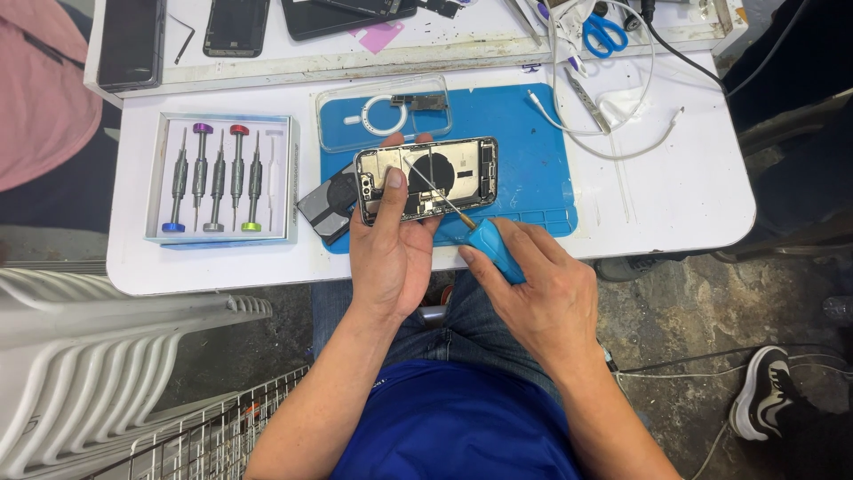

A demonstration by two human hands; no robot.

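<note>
Item: opened phone housing [426,180], back shell with exposed inner parts, held above the near edge of the white tabletop [675,204], over the near left part of the blue work mat [524,151].

Left hand [388,253]: clamped on the housing from below, thumb pressed on its left end, fingertips showing past its far edge.

Right hand [542,298]: closed around the blue handle of a screwdriver [484,240]; the thin shaft slants up and left, tip inside the housing near its middle. Exactly which part the tip meets is too small to make out.

Adjacent: dark flat component [327,206], partly under the housing, at the mat's left edge. Clear phone case [384,114] with a white ring, on the mat's far left corner. Screwdriver set [220,178], five drivers with coloured caps in a white tray, near the tabletop's left edge. White cable [622,147] looped toward the far right; blue-handled scissors [605,33] on the raised shelf beyond.
</note>
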